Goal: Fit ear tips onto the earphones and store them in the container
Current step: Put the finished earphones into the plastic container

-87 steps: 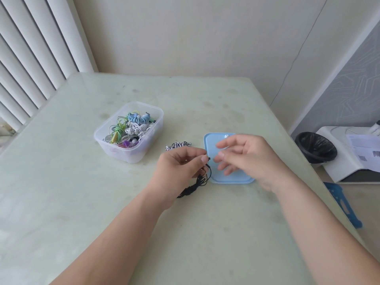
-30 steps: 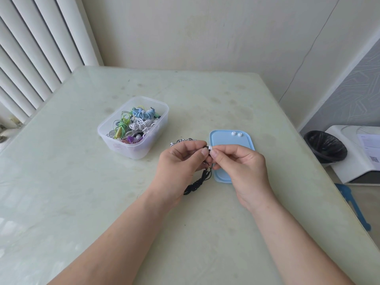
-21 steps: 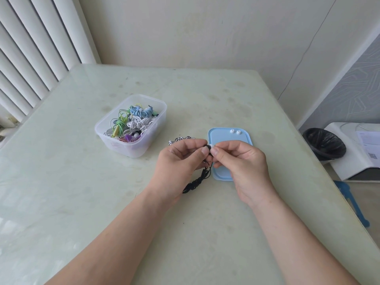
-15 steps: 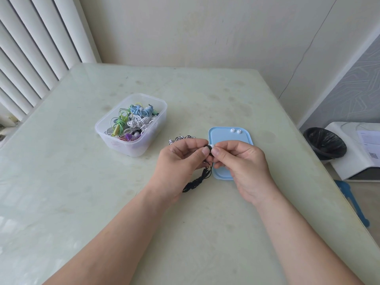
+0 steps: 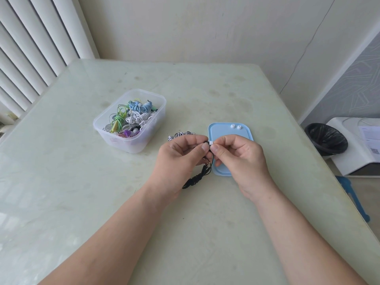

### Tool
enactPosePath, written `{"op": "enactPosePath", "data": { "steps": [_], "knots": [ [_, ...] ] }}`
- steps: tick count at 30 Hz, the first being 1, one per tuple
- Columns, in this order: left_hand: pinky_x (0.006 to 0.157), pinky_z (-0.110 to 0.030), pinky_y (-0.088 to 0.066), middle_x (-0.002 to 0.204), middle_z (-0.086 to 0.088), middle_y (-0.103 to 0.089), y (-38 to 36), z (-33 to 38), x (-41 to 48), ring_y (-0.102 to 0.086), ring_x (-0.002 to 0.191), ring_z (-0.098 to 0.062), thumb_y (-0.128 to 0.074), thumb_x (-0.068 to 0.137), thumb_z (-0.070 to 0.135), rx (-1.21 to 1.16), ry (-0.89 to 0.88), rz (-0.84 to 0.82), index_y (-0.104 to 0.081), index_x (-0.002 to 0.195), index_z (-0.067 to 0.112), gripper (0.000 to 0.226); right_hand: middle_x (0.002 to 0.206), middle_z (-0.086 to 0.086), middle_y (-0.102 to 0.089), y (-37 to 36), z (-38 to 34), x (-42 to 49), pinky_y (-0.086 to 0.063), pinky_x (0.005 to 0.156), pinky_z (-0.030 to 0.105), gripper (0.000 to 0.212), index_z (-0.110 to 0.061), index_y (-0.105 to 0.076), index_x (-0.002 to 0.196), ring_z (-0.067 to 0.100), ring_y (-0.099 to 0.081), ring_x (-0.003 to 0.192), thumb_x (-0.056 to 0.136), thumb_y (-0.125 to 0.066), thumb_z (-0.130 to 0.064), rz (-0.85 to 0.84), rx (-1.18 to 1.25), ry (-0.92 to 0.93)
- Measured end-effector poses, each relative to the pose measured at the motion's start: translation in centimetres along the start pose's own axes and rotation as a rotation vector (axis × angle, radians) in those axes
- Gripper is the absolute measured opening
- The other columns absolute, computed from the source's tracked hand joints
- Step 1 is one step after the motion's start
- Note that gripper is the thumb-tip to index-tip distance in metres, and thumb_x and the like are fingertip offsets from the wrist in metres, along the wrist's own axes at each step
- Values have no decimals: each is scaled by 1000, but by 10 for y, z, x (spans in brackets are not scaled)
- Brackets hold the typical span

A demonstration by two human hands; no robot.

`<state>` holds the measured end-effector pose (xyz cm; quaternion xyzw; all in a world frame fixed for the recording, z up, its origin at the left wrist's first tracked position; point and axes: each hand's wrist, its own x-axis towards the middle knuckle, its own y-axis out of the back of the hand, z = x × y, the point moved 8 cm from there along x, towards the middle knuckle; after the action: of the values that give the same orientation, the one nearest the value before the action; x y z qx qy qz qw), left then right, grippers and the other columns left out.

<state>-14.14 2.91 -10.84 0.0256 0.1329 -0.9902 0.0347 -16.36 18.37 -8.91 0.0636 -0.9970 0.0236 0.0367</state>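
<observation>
Both hands meet over the table, just right of centre, fingertips touching.

Left hand: thumb and index finger pinch the bud end of the black earphones. Narrow grip, other fingers curled. The bundled cable hangs out below the palm and its lower end lies on the table, near the left edge of the blue lid.

Right hand: thumb and index finger pinch a white ear tip. Narrow grip too. The tip sits right at the pinch point, pressed against the bud held by the left hand. Cannot tell if it is seated on the bud.

The lid lies flat under and beyond the right hand. 2 spare ear tips sit side by side at its far edge, well clear of both grips.

A striped black-and-white earphone bundle lies on the table just beyond the left hand's knuckles, left of the lid.

The clear container is far-left of the hands, apart from them, open, holding a tangle of green, blue, white and purple earphones.

A black bin stands on the floor to the right of the table.
</observation>
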Motion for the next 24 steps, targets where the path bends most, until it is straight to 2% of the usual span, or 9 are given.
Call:
{"op": "enactPosePath", "data": {
  "steps": [7,15,18,21,24],
  "knots": [
    [79,-31,-58,86,-12,-76,2,-3,1,-72,80,-22,-69,97,1,-48,14,28,-72,106,2,10,85,4,-78,1,-2,-2,-55,70,24,16,-10,-75,90,17,-73,77,91,-70,5,7,-18,54],
    [78,-30,-57,85,-15,-74,1,-6,1,-70,80,-23,-66,98,1,-66,53,-13,-73,107,1,11,89,7,-78,7,-3,-1,-56,71,25,14,-5,-74,99,17,-72,76,92,-68,6,14,-19,66],
    [77,-29,-57,84,-14,-72,0,-6,2,-68,80,-22,-65,99,2,-61,71,-45,-74,108,-1,13,88,1,-78,5,-7,0,-56,74,25,21,-13,-78,99,13,-72,75,92,-70,4,-16,-151,121],
    [77,-29,-57,82,-15,-71,-2,-7,1,-66,79,-24,-66,99,4,-59,95,-78,-77,104,2,12,93,-1,-76,6,-18,0,-59,83,34,31,-25,-78,99,17,-73,85,90,-72,4,-35,-299,235],
    [75,-28,-56,81,-15,-70,-5,-8,0,-65,79,-25,-66,99,6,-32,111,-110,-79,99,7,13,95,1,-73,3,-27,-1,-58,84,32,30,-20,-78,104,18,-71,88,89,-71,6,-110,-439,350]
  ]
}}
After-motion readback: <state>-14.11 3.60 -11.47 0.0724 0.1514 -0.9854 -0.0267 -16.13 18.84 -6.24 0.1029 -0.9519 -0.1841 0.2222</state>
